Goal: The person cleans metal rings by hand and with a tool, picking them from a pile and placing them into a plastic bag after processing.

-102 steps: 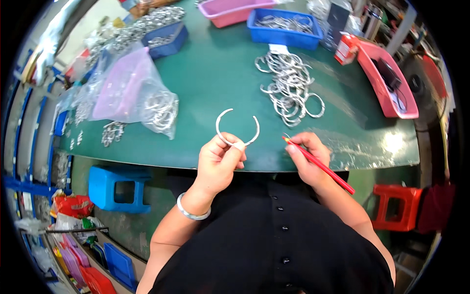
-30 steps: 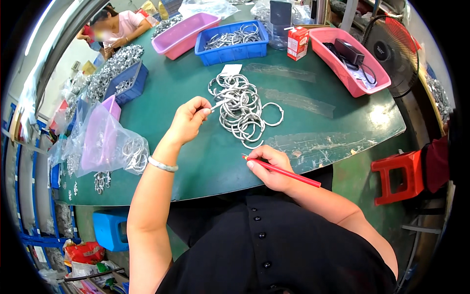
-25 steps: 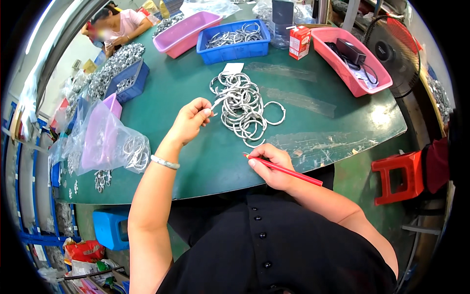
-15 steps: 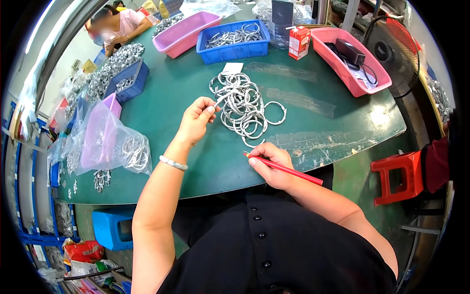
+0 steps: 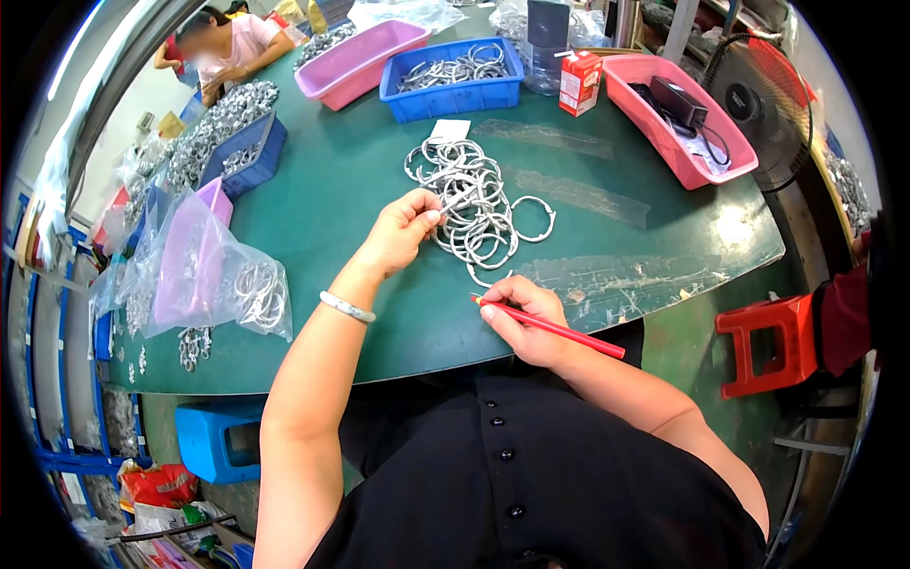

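My left hand (image 5: 408,230), with a pale bangle on its wrist, pinches a silvery metal ring (image 5: 459,200) at the left side of a heap of similar rings (image 5: 479,223). Part of that ring is hidden by my fingers and mixes in with the heap. In my right hand (image 5: 533,318) lies a red pencil (image 5: 580,339), its tip pointing up and left towards the near end of the heap. A single ring (image 5: 553,224) sticks out on the heap's right. Just by my right fingertips is the lowest ring (image 5: 482,283); whether they touch it I cannot tell.
Beyond the heap are a white paper slip (image 5: 451,131), a blue bin (image 5: 450,104) of rings and a pink tray (image 5: 351,71). At right stand a red drink carton (image 5: 579,85), a pink basket (image 5: 664,123) and a fan (image 5: 754,104). Plastic bags (image 5: 223,261) lie left.
My left hand has moved right and slightly nearer, bringing its ring over the heap. My right hand and the pencil have stayed in place.
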`<state>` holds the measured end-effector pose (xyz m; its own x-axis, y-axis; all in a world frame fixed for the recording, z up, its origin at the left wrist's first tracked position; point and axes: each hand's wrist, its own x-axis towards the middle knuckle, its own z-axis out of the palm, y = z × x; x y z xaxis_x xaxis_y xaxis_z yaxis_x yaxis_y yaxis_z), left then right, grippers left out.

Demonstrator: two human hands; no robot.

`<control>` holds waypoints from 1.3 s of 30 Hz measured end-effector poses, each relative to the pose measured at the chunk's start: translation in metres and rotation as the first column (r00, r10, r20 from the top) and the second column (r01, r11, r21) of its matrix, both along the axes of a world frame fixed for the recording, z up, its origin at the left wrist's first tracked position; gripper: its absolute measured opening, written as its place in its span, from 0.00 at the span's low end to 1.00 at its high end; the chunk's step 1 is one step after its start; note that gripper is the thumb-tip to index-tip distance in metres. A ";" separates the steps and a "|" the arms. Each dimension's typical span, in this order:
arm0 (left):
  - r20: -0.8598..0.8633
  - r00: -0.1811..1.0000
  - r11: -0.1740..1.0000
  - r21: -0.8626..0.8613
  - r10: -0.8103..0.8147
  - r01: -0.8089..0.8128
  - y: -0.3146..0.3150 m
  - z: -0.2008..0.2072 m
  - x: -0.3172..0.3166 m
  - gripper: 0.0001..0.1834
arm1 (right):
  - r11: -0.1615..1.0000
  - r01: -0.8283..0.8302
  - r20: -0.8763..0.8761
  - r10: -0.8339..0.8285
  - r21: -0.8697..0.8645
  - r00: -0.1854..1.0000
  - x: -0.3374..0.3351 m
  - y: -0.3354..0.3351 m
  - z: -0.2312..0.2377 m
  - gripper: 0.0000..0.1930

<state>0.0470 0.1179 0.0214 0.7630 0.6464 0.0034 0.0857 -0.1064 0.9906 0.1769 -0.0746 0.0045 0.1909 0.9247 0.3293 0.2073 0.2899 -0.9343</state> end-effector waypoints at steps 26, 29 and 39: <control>-0.084 0.996 0.690 0.721 -0.001 0.062 -0.036 0.061 -0.040 0.04 | 0.999 0.014 -0.162 -0.008 0.037 0.987 -0.002 0.000 0.002 0.08; -0.051 0.998 0.618 0.784 -0.032 0.060 -0.060 0.058 -0.045 0.07 | 1.000 -0.021 -0.180 0.020 -0.003 0.983 0.005 0.002 -0.005 0.10; 0.066 0.997 0.658 0.748 0.050 -0.083 -0.118 0.038 -0.064 0.08 | 0.965 -0.245 -0.410 0.187 -0.095 0.893 0.001 0.002 0.010 0.11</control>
<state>-0.0175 0.0000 0.0593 0.7069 0.4610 0.5364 0.0878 -0.8098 0.5801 0.1779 -0.0728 0.0145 0.0679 0.9889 0.1321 -0.2390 0.1447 -0.9602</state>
